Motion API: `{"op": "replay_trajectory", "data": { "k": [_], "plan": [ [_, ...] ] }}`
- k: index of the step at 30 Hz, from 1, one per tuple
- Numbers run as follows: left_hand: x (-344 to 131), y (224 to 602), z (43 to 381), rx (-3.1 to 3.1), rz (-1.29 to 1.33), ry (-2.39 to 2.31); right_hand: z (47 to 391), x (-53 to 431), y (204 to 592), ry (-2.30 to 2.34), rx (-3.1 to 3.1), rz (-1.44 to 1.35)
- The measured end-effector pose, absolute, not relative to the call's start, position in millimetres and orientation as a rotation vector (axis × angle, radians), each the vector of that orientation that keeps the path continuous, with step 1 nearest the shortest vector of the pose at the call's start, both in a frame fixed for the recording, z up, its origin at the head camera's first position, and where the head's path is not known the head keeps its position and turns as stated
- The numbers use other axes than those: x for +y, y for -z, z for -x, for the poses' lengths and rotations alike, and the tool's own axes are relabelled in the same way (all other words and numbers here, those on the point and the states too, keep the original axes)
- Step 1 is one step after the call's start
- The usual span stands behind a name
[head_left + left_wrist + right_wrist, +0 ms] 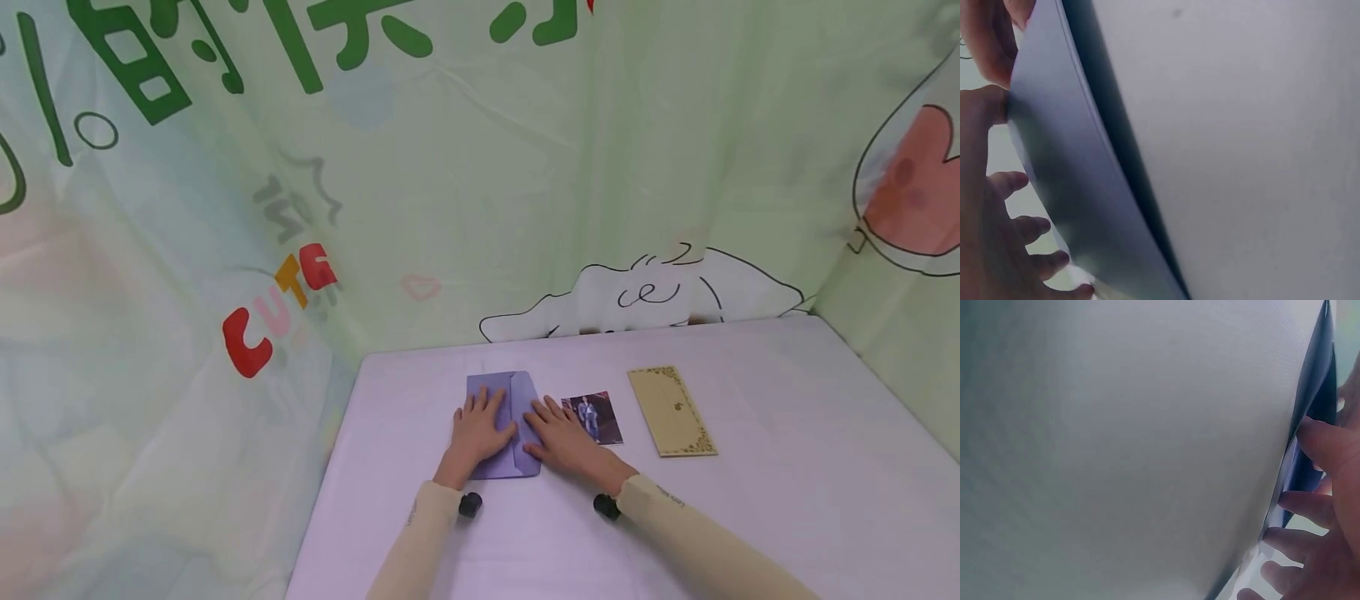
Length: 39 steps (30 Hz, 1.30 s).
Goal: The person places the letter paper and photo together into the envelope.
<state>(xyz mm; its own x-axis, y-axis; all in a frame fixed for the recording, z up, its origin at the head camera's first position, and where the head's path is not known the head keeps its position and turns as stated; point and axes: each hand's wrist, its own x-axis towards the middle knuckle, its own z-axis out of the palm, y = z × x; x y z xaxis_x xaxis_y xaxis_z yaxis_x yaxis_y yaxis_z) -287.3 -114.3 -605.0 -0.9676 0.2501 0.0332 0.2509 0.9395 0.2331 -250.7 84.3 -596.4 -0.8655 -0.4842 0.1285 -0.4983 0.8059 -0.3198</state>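
Note:
A purple paper envelope (498, 468) lies on the table with its pointed flap (525, 385) on the right side. My left hand (478, 433) rests on the body of the envelope, fingers spread and fairly straight. On the flap side, my right hand (567, 442) touches the paper with its thumb and fingers extended. A small printed photo (598, 421) of a standing figure lies just right of the right hand, partly covered by it. In the left wrist view, the envelope (1072, 156) appears edge-on beside the fingers (1040, 227).
Farther right lies a tan rectangular card (667, 408) with dark ornamental corners. A pale lilac cloth covers the table (780, 467). Printed curtains (465, 192) hang behind and at both sides. A black wrist device (470, 505) sits by each cuff.

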Motion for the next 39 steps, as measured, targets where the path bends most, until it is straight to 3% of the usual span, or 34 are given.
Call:
{"op": "replay_trajectory", "data": {
  "k": [9,28,39],
  "plan": [
    [-120,611,286,-2.999,0.444,0.45,250,86,599,-0.533,-2.943,-0.811],
    [-95,573,273,-3.053,0.042,0.3,253,86,595,-0.582,-2.98,-0.771],
    [-96,567,274,-3.129,0.112,0.283,251,85,592,-0.599,-3.02,-0.742]
  ]
}}
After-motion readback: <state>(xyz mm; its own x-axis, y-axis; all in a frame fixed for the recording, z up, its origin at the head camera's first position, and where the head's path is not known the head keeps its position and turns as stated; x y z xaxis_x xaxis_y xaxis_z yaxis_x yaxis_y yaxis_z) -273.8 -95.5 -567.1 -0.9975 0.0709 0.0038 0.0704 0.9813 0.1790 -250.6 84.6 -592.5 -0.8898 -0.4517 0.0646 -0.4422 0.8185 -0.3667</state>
